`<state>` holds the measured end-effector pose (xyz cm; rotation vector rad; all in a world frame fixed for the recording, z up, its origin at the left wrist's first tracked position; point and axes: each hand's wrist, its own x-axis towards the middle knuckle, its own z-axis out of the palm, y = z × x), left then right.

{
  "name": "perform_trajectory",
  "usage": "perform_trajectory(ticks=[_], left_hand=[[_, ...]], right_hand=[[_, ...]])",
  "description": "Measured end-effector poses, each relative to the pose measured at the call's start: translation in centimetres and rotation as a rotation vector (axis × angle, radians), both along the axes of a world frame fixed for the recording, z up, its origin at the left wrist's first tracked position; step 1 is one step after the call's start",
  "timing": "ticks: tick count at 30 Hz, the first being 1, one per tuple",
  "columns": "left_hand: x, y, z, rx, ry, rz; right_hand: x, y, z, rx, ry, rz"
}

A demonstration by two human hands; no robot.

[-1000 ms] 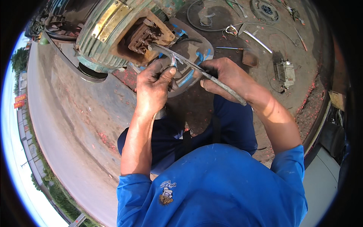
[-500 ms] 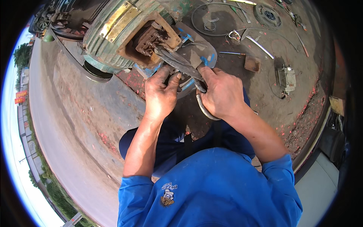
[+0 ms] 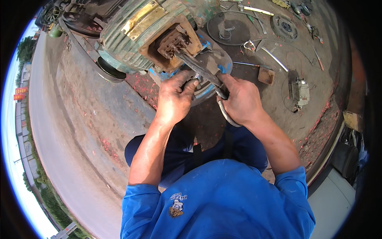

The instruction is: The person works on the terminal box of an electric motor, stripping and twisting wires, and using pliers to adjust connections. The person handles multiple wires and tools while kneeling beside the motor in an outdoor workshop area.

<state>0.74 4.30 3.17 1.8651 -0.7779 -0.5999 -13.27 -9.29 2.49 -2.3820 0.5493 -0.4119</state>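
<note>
A green finned motor (image 3: 119,40) has an open, rusty terminal box (image 3: 193,40) with a terminal block (image 3: 171,44) inside. A thick grey cable (image 3: 199,69) runs from the box down to my hands. My left hand (image 3: 175,97) is below the box, thumb and fingers closed on short stripped wires (image 3: 197,76). My right hand (image 3: 242,101) grips the cable where it bends back toward me, its grey tail hanging under the palm. Behind both hands lies a scuffed plate with blue patches (image 3: 223,59).
Loose tools and a coiled black cable (image 3: 223,42) lie at upper right, with a round metal disc (image 3: 285,28), a rusty box cover (image 3: 266,75) and a grey metal device (image 3: 299,95). A road (image 3: 47,131) curves along the left; a pale vehicle panel (image 3: 330,199) is at lower right.
My right hand has turned over the cable and drawn it into a bend; it was lying straighter. The motor and surroundings appear shifted rightward in the view, along with my left hand.
</note>
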Motion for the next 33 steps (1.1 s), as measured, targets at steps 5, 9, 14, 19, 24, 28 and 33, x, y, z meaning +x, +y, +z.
perform_trajectory(ticks=[5,9,14,19,24,28,33], left_hand=[[0.1,0.1,-0.2,-0.001,-0.115,-0.024],[0.1,0.2,0.6,0.070,-0.025,-0.014],[0.8,0.2,1.6,0.080,-0.023,-0.062],[1.5,0.5,1.3,0.093,-0.082,-0.101],[1.5,0.3,1.8,0.094,-0.081,-0.103],[1.4,0.0,2.2,0.122,-0.080,-0.089],[1.6,0.1,1.9,0.109,-0.086,-0.095]], right_hand=[[0.1,1.2,0.5,-0.134,0.011,-0.085],[0.1,0.9,0.1,-0.111,0.005,-0.047],[0.2,-1.1,0.0,0.007,-0.004,0.068],[0.6,-2.3,0.6,0.268,0.029,0.141],[0.6,-3.0,-0.8,0.423,0.037,0.199],[0.5,-2.9,-1.2,0.605,0.013,0.234],[0.4,-2.9,-1.7,0.783,0.023,0.270]])
